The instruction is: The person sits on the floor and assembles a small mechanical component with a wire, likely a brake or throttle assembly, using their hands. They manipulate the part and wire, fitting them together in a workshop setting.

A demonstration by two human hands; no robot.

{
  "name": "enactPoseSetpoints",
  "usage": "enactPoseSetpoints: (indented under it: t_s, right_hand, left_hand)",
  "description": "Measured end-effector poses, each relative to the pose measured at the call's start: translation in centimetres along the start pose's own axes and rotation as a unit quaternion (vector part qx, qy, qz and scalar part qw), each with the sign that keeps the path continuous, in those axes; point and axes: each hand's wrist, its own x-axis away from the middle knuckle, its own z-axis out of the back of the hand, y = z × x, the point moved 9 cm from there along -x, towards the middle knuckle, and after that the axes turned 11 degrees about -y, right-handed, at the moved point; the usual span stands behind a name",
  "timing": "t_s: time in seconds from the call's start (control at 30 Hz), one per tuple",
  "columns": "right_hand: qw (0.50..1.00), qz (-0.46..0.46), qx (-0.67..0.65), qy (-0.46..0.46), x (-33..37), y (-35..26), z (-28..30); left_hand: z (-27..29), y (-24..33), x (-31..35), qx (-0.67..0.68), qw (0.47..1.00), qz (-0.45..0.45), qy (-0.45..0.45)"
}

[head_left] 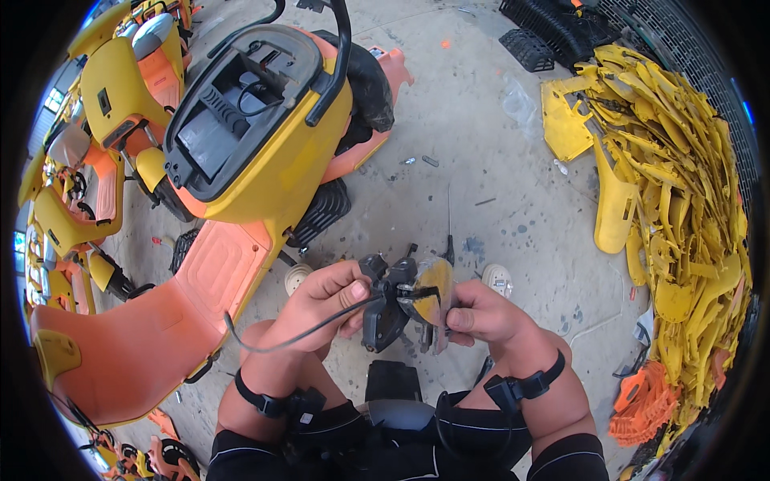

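My left hand [326, 305] is closed around a black plastic housing [384, 319], its thumb lying over a thin dark cable [317, 327]. The cable runs from the housing across my wrist to the left. Against the housing's right side stands a curved, see-through cover [434, 298] with yellow and black patches. My right hand [481, 313] pinches that cover's outer edge between thumb and fingers. Housing and cover appear to touch; how they join is hidden. On the floor just beyond lies a screwdriver [449, 248] with a black handle and a long thin shaft.
A yellow and orange scooter [265, 184] with an uncovered storage bay stands close on my left, more scooters [108, 92] behind it. At right rises a heap of yellow plastic panels [682, 192], with orange pieces [644, 405] at its near end. Black crates [553, 36] lie far right.
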Motion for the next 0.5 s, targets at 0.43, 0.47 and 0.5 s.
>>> enactPoseSetpoints:
  t_s: [0.43,0.47,0.5]
  right_hand:
    - [0.999,0.011,-0.040,0.022,-0.4,1.2,-0.1]
    - [0.999,0.016,-0.035,0.018,-0.5,1.1,-0.1]
    - [0.999,0.021,-0.029,0.014,-0.6,1.0,-0.1]
  left_hand:
    - [-0.5,4.2,1.5,-0.341,0.900,-0.226,0.153]
    - [-0.3,4.0,1.4,-0.304,0.920,-0.199,0.145]
    - [0.0,3.5,1.3,-0.266,0.939,-0.173,0.136]
